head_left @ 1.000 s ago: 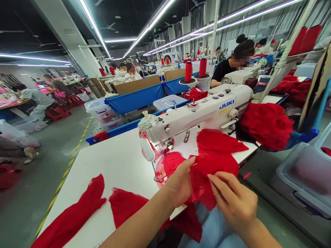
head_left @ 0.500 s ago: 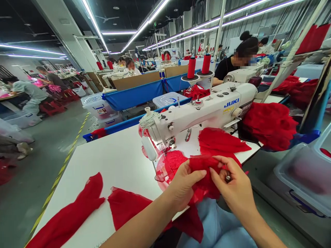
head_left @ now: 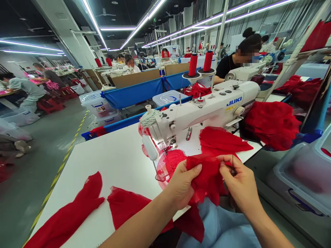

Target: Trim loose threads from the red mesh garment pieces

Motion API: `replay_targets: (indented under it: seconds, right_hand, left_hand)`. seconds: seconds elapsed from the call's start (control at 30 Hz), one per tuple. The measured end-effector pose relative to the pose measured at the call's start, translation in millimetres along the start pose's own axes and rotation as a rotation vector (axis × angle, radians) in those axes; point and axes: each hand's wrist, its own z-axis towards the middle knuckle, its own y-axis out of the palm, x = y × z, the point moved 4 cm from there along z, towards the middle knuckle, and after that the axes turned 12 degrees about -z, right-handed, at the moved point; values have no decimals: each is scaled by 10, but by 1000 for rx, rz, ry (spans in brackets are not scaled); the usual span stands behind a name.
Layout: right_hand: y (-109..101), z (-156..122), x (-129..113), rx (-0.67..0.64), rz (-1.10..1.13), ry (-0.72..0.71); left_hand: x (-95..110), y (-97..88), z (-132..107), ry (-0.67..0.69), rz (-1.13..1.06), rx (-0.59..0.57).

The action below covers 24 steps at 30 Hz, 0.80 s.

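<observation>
Before the sewing machine (head_left: 204, 106), my left hand (head_left: 182, 182) pinches a sheer red fabric piece (head_left: 207, 175) between thumb and fingers. My right hand (head_left: 239, 182) is closed, its thumb and forefinger at the right edge of that piece. A small dark metal tool with a thin shaft (head_left: 233, 170) is tucked in the right hand; its exact kind is not clear. Red lace fabric (head_left: 176, 160) lies by the needle, beside my left hand. Another red fabric piece (head_left: 222, 139) rests on the table behind my hands.
Long red fabric pieces (head_left: 74, 210) lie on the white table (head_left: 116, 162) at left. Thread snips (head_left: 189, 133) sit under the machine arm. Red thread cones (head_left: 192, 65) stand behind. A red fabric heap (head_left: 272, 124) and a clear plastic bin (head_left: 302, 186) are at right. A co-worker (head_left: 240, 55) sits beyond.
My right hand has moved slightly right, away from my left. The red fabric between them is now spread wider and flatter. The view has shifted a little.
</observation>
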Motion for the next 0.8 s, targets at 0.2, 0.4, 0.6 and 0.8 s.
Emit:
replay_targets:
  seconds: [0.2,0.4,0.6,0.8]
  right_hand:
    - [-108,-76,-49,144,-90,-223]
    - [-44,-38,-200,148,-116,-419]
    - [-146,40,-20,8,442,77]
    - [-252,-117,-217,44,11,-324]
  left_hand:
    - [29,-36,9,-19,-44,35]
    - [-23,2,-24,-35,4,4]
    - [0,-15,7,-5,16,-4]
    - [-40,23,-4,-12,85,-54]
